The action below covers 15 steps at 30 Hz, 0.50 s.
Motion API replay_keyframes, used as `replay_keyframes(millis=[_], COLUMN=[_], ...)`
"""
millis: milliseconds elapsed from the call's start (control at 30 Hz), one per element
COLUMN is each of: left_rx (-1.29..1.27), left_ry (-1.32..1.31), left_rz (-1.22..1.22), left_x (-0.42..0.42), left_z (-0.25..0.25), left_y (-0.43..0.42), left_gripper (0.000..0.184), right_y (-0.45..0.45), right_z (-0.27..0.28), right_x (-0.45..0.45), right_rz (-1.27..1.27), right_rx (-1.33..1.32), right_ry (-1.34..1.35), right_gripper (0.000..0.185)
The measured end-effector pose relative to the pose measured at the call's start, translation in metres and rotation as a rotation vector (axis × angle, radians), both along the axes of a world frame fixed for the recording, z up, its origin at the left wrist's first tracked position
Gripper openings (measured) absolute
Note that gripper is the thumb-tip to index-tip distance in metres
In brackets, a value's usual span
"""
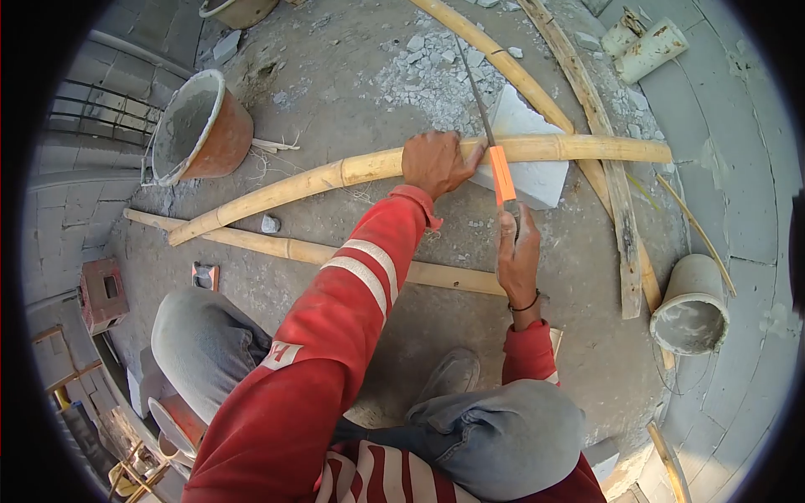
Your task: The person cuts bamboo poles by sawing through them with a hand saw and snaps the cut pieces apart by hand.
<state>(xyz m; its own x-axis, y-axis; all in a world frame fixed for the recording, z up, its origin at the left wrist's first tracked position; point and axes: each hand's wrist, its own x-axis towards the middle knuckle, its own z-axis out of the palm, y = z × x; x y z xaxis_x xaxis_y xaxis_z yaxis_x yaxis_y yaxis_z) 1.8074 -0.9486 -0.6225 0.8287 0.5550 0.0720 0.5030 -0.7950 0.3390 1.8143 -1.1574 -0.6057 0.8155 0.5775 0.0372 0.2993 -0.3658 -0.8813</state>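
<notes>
My left hand (438,163) is wrapped over a long bamboo pole (335,174), which crosses in front of me from lower left to right. In my right hand (520,256) is the handle of a handsaw (502,174), with an orange section near the grip and a thin dark blade pointing away from me. The saw meets the pole just right of my left thumb; how deep the blade sits cannot be seen. Under the pole lies a pale block (537,186), partly covered by it. Another bamboo pole (520,75) passes beneath on the right.
A wooden plank (579,84) lies at right, near a mortar-smeared bucket (692,306). One more bamboo length (310,253) lies closer to my knees. An orange bucket (225,134) stands at left. Broken rubble (428,75) is scattered ahead, and a block wall (755,168) runs along the right.
</notes>
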Motion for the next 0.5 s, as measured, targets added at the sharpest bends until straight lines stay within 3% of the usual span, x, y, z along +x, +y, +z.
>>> replay_keyframes(millis=[67, 133, 200, 300, 433, 467, 500], left_rx=[0.000, 0.000, 0.023, 0.034, -0.010, 0.008, 0.010], left_ry=[0.020, 0.011, -0.011, -0.040, -0.019, -0.014, -0.012], left_rz=[0.002, 0.016, 0.026, 0.011, -0.004, -0.003, -0.005], left_x=[0.000, 0.000, -0.001, -0.004, -0.001, -0.001, -0.001], left_z=[0.002, 0.001, -0.007, -0.007, -0.001, 0.001, 0.003], left_y=[-0.001, -0.001, -0.001, -0.001, 0.000, 0.000, -0.001], left_gripper=[0.062, 0.062, 0.061, 0.061, 0.062, 0.062, 0.063], right_y=[-0.053, -0.125, -0.159, -0.112, 0.021, 0.019, 0.014], right_z=[-0.006, -0.011, 0.000, 0.011, -0.014, -0.022, -0.034], right_x=[-0.042, -0.083, -0.114, -0.072, 0.018, 0.017, 0.014], right_rz=[-0.045, 0.021, -0.132, -0.007, 0.014, 0.015, -0.037], right_rx=[0.010, 0.000, -0.048, -0.001, 0.117, 0.135, 0.138], right_ry=[-0.036, 0.112, 0.285, 0.218, 0.010, 0.015, -0.166], right_gripper=[0.045, 0.050, 0.055, 0.053, 0.044, 0.044, 0.044])
